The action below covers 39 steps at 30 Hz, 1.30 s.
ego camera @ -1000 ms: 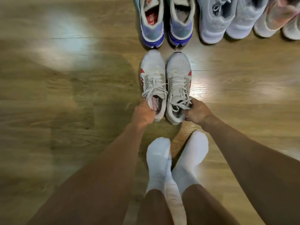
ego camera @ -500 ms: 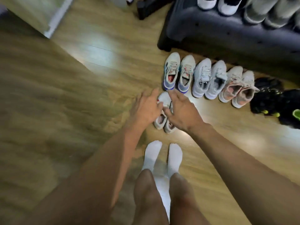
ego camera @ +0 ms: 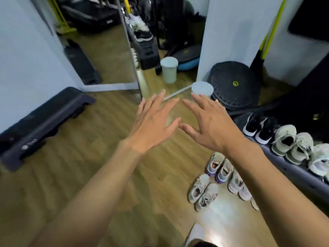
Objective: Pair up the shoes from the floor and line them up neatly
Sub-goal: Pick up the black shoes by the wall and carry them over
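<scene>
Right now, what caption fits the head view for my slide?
Open left hand and open right hand hover over brown wooden floor; white laced sneaker pair stands side by side.

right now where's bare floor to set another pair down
Wide bare floor between the step and the white pair. Crowded on the right: shoe row on the floor, more pairs on the bench.

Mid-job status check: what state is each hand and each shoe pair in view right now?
left hand: grip open, fingers spread, holding nothing.
right hand: grip open, fingers spread, holding nothing.
white-and-red pair: upright on the floor, side by side.
purple-soled pair: upright on the floor, side by side.
black-and-white pair: upright on the bench, side by side.
cream pair: upright on the bench, side by side.
</scene>
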Available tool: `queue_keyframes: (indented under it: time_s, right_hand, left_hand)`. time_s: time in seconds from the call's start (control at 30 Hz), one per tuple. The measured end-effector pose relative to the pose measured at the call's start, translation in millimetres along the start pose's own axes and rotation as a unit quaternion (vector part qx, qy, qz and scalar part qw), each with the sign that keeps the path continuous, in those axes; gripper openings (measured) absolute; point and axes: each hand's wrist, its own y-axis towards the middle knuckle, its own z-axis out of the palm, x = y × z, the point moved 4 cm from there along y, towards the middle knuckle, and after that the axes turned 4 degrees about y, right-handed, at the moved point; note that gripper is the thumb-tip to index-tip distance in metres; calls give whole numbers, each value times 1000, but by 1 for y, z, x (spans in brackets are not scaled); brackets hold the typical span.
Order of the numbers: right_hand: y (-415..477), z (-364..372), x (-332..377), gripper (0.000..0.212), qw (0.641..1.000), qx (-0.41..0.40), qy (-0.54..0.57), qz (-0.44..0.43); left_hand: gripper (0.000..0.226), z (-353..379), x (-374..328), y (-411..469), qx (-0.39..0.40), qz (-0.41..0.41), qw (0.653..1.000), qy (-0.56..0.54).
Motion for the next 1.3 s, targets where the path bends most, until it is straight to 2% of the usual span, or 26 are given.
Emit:
queue_keyframes:
  time_s: [0.13,0.27,0.47,0.63,0.8,1.03,1.23,1.3]
  right_hand:
    - [22,-26,112,70,997,5,2,-83]
    - [36,-18,235,73,987,11,41,-157]
    - [53,16,395,71,957,33,68,-279]
    - [65,57,504,68,922,70,87,-370]
    - [103,97,583,64,902,108,89,-409]
    - [200,150,677,64,882,156,91,-436]
    - [275,204,760,63,860,201,76,-463]
    - [293,226,786,63,855,216,78,-465]
  left_hand:
    - [58,-85,71,-69,-58,-65,996,31]
    - [60,-141,155,-154,-73,-154,983,64]
    - [60,-188,258,-275,-84,-296,949,76]
    - [61,-205,326,-356,-134,-393,906,79]
    - [59,-210,404,-396,-121,-450,879,102]
    - [57,-226,528,-397,-135,-495,853,96]
    - [60,-219,626,-422,-100,-590,798,71]
    - [56,-214,657,-431,-103,-594,794,76]
